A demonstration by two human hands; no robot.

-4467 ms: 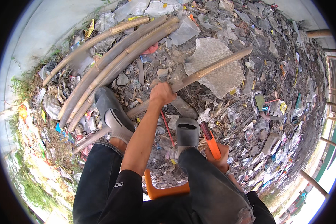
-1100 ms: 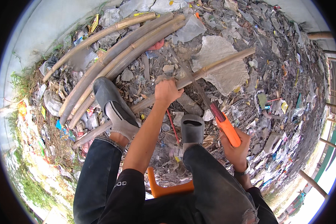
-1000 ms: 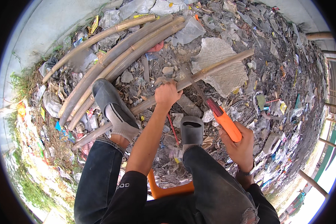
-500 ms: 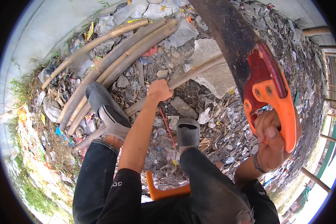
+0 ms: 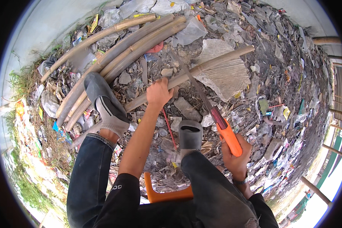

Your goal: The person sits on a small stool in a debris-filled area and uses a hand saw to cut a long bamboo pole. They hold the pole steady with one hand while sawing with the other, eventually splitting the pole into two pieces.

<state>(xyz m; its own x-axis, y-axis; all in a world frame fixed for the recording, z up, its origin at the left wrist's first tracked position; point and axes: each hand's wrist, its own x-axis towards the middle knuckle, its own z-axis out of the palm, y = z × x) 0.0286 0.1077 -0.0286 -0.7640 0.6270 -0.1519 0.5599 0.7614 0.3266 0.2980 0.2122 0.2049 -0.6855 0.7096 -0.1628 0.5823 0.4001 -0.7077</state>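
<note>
Head view: the left hand is clenched around a long bamboo pole that lies slantwise across littered ground, gripping it near its middle. The right hand grasps the orange handle of a hand saw, whose dark blade runs up and crosses the bamboo pole just right of the left hand. A grey shoe rests on the pole's lower end, beside a bundle of other bamboo poles. A second shoe stands between the hands, above an orange stool.
</note>
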